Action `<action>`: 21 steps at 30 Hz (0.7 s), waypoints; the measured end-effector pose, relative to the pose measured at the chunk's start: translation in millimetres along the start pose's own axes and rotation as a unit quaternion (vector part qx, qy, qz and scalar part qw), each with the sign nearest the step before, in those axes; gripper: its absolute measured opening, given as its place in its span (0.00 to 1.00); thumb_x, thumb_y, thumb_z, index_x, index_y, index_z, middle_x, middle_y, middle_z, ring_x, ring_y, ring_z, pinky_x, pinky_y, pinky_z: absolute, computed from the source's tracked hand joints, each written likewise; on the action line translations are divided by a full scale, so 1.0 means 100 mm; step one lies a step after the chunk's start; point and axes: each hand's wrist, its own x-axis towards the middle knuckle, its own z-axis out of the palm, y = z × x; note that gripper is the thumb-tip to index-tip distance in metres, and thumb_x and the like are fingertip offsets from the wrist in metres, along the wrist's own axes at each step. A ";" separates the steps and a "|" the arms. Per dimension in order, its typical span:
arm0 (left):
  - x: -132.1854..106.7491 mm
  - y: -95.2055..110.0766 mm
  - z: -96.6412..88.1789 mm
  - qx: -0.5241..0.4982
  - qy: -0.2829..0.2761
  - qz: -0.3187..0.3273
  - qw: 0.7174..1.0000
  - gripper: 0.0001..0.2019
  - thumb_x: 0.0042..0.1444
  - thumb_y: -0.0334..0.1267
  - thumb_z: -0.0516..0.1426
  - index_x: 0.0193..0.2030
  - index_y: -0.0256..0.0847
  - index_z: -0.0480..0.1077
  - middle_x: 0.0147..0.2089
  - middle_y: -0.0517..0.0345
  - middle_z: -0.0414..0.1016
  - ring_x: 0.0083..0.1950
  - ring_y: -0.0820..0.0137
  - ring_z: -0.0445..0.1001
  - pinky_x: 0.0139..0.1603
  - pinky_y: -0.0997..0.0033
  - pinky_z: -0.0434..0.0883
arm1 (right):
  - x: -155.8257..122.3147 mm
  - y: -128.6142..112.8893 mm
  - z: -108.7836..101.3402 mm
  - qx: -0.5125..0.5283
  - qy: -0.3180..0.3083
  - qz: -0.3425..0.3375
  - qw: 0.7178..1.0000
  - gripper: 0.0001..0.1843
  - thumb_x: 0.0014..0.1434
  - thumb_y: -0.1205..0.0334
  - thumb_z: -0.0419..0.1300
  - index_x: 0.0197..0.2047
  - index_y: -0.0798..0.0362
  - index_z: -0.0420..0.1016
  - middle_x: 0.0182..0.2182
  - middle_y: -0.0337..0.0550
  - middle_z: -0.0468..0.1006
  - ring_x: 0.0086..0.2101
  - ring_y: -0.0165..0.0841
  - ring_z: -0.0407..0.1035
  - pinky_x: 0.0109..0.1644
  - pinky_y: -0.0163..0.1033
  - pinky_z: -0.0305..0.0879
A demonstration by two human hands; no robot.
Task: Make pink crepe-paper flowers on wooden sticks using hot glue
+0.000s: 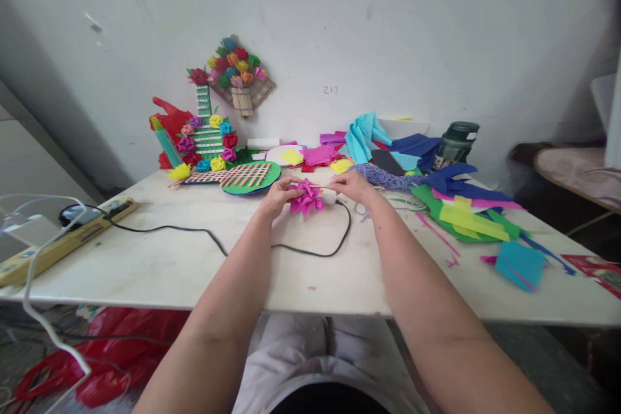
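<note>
Whitewashed wall [436, 26] fills the background, and below it a pale table [169, 265] runs the full width of our view. We take the pink paper flower [305, 199] as our landmark; it lies on the table at mid-width, toward the far edge.

Right of the flower spreads a loose heap of cut paper [466, 217] in green, yellow, blue and pink, much of it in whole sheets and strips. Behind the flower to the left stands a ladder-shaped display [208, 136] dotted with small paper roses, and above that a bouquet [237, 74] is fixed to the wall. Just behind the flower on the left lies a green woven disc [250, 176]. Far left of the flower sits a yellow power strip [63, 242], and a black cable [310, 251] loops across the table just in front of the flower. A dark flask [455, 142] stands behind it to the right.

Our left hand [276, 196] is closed on the flower's left side. Our right hand [353, 186] touches its right side, fingers pinched on what looks like a thin stick [317, 185].

We judge the flower well advanced: its petals are already bunched and spread. Its stem seems unfinished, and the uncut paper suggests more blooms remain unmade.
</note>
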 end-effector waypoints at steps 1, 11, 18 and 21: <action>0.00 0.00 0.00 -0.001 0.003 0.002 1.000 0.19 0.34 0.35 0.68 0.37 0.37 0.74 0.27 0.60 0.75 0.25 0.75 0.71 0.28 0.75 0.67 | 0.00 0.00 -0.01 0.000 0.000 0.002 1.000 0.12 0.52 0.57 0.59 0.28 0.56 0.80 0.22 0.40 0.77 0.25 0.29 0.66 0.30 0.33 0.56; 0.00 0.02 -0.01 -0.013 0.075 0.021 0.997 0.20 0.32 0.37 0.68 0.35 0.37 0.73 0.28 0.59 0.76 0.25 0.72 0.72 0.28 0.73 0.68 | -0.04 0.07 -0.09 -0.005 0.021 0.034 0.999 0.17 0.50 0.53 0.57 0.20 0.57 0.75 0.17 0.39 0.72 0.24 0.29 0.64 0.28 0.33 0.53; 0.00 0.06 0.02 -0.035 0.092 0.031 0.995 0.21 0.31 0.37 0.68 0.36 0.37 0.72 0.29 0.57 0.77 0.27 0.71 0.74 0.28 0.72 0.70 | -0.01 0.08 -0.04 0.013 0.030 0.059 0.998 0.19 0.49 0.50 0.57 0.17 0.56 0.72 0.15 0.38 0.69 0.22 0.27 0.60 0.27 0.34 0.52; 0.00 0.05 0.04 -0.034 0.093 0.032 0.995 0.21 0.31 0.37 0.68 0.36 0.37 0.72 0.29 0.57 0.77 0.27 0.70 0.74 0.29 0.72 0.70 | 0.01 0.07 -0.01 0.037 0.050 0.071 0.996 0.19 0.48 0.48 0.58 0.17 0.55 0.71 0.14 0.36 0.65 0.21 0.26 0.57 0.27 0.34 0.50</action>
